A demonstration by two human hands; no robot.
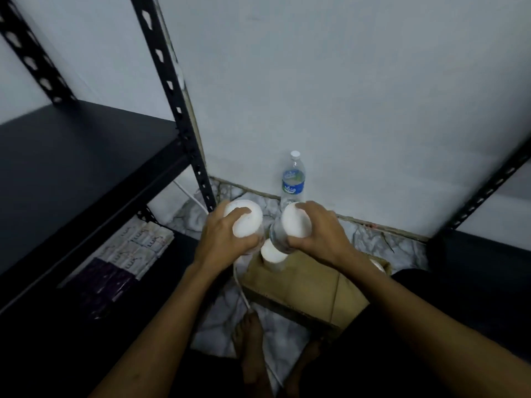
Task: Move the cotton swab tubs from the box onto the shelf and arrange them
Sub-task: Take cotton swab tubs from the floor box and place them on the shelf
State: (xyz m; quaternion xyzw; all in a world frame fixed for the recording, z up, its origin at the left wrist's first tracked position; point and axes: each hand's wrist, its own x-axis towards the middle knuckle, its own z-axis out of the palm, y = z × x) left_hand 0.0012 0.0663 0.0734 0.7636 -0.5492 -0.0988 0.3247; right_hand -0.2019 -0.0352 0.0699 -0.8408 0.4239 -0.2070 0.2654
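Head view: left hand [222, 237] wrapped around one swab tub [244, 222], right hand [319, 231] wrapped around a second tub [293, 221], both held by the sides just under the white lids, lifted clear above the cardboard box [304, 285]. The two tubs are near each other, almost touching. A third tub [272, 254] stands in the box directly under the held pair; another white lid [377, 265] peeks out past the right wrist.

Risks as I read them:
- Clear plastic walls look slick, and a one-handed grip each leaves no spare hand if one slides.
- The black shelf [86, 156] is off to the left; swinging both across could clip the upright post [178, 110].
- A water bottle [293, 179] stands by the wall just behind the hands and would tip easily.
- A white cable [244, 297] runs on the floor by the bare feet, a trip hazard.
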